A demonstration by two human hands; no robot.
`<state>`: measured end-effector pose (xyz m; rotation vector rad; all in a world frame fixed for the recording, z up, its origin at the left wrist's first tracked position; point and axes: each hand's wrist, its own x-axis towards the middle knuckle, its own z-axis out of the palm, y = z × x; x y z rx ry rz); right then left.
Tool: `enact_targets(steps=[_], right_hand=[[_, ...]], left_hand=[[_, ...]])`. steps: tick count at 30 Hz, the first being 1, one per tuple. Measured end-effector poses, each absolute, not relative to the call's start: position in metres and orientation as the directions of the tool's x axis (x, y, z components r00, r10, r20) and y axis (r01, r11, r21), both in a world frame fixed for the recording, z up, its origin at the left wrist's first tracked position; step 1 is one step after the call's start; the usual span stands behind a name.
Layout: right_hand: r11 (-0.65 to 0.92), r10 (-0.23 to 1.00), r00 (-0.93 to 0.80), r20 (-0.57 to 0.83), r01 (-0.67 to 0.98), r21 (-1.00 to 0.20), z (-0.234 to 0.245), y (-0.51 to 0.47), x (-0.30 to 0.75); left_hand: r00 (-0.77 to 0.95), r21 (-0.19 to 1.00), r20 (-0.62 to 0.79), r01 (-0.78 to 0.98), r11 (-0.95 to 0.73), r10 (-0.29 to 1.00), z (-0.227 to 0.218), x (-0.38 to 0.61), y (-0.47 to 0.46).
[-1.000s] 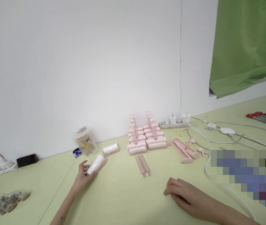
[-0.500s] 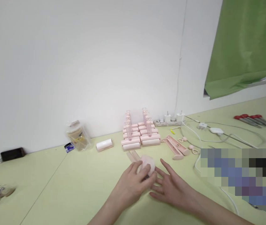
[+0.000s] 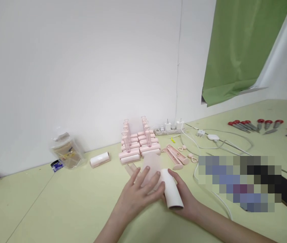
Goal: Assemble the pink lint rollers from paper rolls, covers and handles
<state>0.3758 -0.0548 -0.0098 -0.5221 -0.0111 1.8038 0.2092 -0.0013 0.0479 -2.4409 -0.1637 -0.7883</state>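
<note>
My right hand [image 3: 187, 199] is wrapped round a white roll [image 3: 172, 191], holding it just above the pale green table [image 3: 57, 209]. My left hand [image 3: 137, 195] pinches a translucent pink sheet [image 3: 151, 167] that stands up from the roll's left end, fingers partly spread behind it. Just beyond the hands stands a stack of pink lint rollers [image 3: 138, 145] with heart-shaped handles. A second white roll [image 3: 99, 159] lies to the left of the stack.
Loose pink roller parts [image 3: 175, 156] lie right of the stack. A power strip [image 3: 167, 129] with white cables sits at the wall. Red-handled screwdrivers [image 3: 244, 125] lie far right. A clear bag [image 3: 66, 153] stands at left. A green sheet [image 3: 237, 50] hangs at upper right.
My left hand carried the white roll from the left to the middle. My right hand took hold of it, and the pink sheet now stands up from it. The camera turned right.
</note>
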Motion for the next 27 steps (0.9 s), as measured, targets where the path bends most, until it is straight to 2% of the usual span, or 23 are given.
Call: enact_targets(steps=[2,3,5,7,8,10,13,18,20,21,23,24,26,27], right_hand=[[-0.325,0.91,-0.238,-0.339,-0.918,-0.228,-0.01,-0.055,0.377],[-0.34,0.904,-0.256,-0.341,-0.916,-0.215,-0.01,-0.055,0.379],[-0.36,0.895,-0.272,-0.353,-0.909,-0.21,-0.008,-0.056,0.382],[-0.336,0.906,-0.241,-0.348,-0.909,-0.246,-0.005,-0.056,0.386],[-0.315,0.916,-0.218,-0.337,-0.91,-0.269,-0.003,-0.057,0.387],[-0.295,0.928,-0.192,-0.318,-0.901,-0.317,0.002,-0.057,0.39],[-0.322,0.925,-0.208,-0.319,-0.874,-0.365,0.01,-0.058,0.392],[-0.308,0.94,-0.185,-0.286,-0.819,-0.483,0.014,-0.064,0.385],[-0.328,0.934,-0.177,-0.309,-0.764,-0.555,0.012,-0.069,0.378],[-0.342,0.929,-0.163,-0.334,-0.723,-0.6,0.01,-0.073,0.375],[-0.354,0.925,-0.104,-0.367,-0.593,-0.724,0.007,-0.083,0.367],[-0.333,0.938,-0.083,-0.338,-0.497,-0.802,0.005,-0.088,0.362],[-0.2,0.978,-0.116,-0.175,-0.268,-0.942,0.003,-0.098,0.354],[-0.107,0.983,-0.167,-0.079,-0.166,-0.98,0.002,-0.103,0.351]], left_hand=[[0.733,-0.343,0.678,0.371,-0.863,0.046,0.045,0.2,0.005],[0.656,-0.199,0.74,0.425,-0.883,0.149,0.044,0.194,0.007],[0.451,0.219,0.764,0.491,-0.843,0.462,0.039,0.183,0.007],[0.297,0.627,0.582,0.429,-0.65,0.757,0.03,0.172,0.003],[0.275,0.765,0.457,0.363,-0.532,0.846,0.025,0.166,0.0],[0.331,0.911,0.233,0.255,-0.325,0.914,0.011,0.155,-0.003],[0.395,0.936,0.062,0.296,-0.191,0.917,-0.007,0.142,-0.004],[0.373,0.854,-0.028,0.491,-0.171,0.927,-0.019,0.133,0.001],[0.322,0.825,0.034,0.525,-0.208,0.946,-0.017,0.132,-0.002],[0.297,0.799,0.115,0.539,-0.265,0.948,-0.015,0.133,-0.006],[0.288,0.733,0.296,0.543,-0.41,0.911,-0.011,0.136,-0.019],[0.323,0.722,0.335,0.515,-0.462,0.885,-0.009,0.14,-0.028],[0.448,0.815,0.277,0.359,-0.454,0.85,-0.005,0.153,-0.05],[0.526,0.901,0.191,0.241,-0.36,0.829,-0.004,0.162,-0.06]])
